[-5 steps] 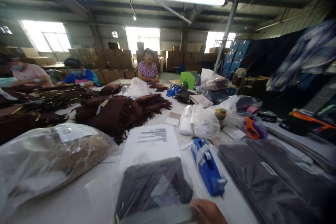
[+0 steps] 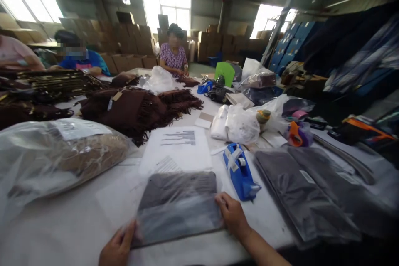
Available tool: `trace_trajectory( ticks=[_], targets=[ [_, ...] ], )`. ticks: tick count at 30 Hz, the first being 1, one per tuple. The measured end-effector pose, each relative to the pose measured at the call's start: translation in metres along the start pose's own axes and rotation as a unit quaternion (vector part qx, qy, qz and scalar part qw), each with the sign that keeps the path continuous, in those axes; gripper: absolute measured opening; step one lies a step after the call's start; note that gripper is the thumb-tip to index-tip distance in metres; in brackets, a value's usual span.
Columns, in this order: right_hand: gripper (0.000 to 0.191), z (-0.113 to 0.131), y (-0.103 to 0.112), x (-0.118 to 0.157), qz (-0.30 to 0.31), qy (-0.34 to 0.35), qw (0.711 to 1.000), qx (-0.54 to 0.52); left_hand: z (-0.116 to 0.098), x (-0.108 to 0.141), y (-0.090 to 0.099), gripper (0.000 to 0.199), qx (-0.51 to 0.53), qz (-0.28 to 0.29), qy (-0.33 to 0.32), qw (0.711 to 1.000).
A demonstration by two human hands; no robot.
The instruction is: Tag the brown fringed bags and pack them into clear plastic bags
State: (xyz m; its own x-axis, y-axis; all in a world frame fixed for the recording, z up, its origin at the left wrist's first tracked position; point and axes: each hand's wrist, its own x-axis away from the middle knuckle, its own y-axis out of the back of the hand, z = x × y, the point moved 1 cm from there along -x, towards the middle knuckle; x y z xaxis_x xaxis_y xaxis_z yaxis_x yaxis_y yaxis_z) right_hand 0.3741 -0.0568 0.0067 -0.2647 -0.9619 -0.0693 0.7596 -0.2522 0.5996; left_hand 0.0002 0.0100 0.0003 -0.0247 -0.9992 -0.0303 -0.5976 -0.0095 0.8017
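A dark grey folded cloth in a clear plastic bag lies flat on the white table right in front of me. My left hand grips the bag's near left corner. My right hand presses on its right edge with fingers bent over it. A blue tape dispenser stands just beyond my right hand. A printed white sheet lies past the bag.
A large clear bag of tan cloth fills the left. Flat grey bagged cloths lie stacked at the right. Brown fringed scarves, white bags and an orange tool sit farther back. Three people sit at the far side.
The view has tipped downward. Both my hands now show at the bagged cloth; before, only the right hand's edge was visible at the bottom.
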Motion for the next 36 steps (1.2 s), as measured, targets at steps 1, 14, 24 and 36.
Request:
trace_trajectory(
  ticks=[1,14,24,36],
  targets=[
    [0.040,0.002,-0.004,-0.003,-0.004,-0.020,1.000,0.011,0.000,-0.004,0.002,0.038,0.001,0.004,0.026,1.000],
    [0.037,-0.001,0.001,0.005,-0.043,-0.099,0.994,-0.030,-0.113,-0.034,-0.040,0.022,-0.061,0.051,-0.342,0.936],
    [0.042,-0.033,0.117,0.003,-0.293,-0.123,0.945,-0.075,-0.098,-0.049,-0.065,0.038,0.000,-0.001,-0.338,0.941],
    [0.031,-0.036,0.115,0.010,-0.315,-0.078,0.946,0.008,-0.090,-0.057,-0.071,0.046,-0.021,-0.038,-0.361,0.931]
  ],
)
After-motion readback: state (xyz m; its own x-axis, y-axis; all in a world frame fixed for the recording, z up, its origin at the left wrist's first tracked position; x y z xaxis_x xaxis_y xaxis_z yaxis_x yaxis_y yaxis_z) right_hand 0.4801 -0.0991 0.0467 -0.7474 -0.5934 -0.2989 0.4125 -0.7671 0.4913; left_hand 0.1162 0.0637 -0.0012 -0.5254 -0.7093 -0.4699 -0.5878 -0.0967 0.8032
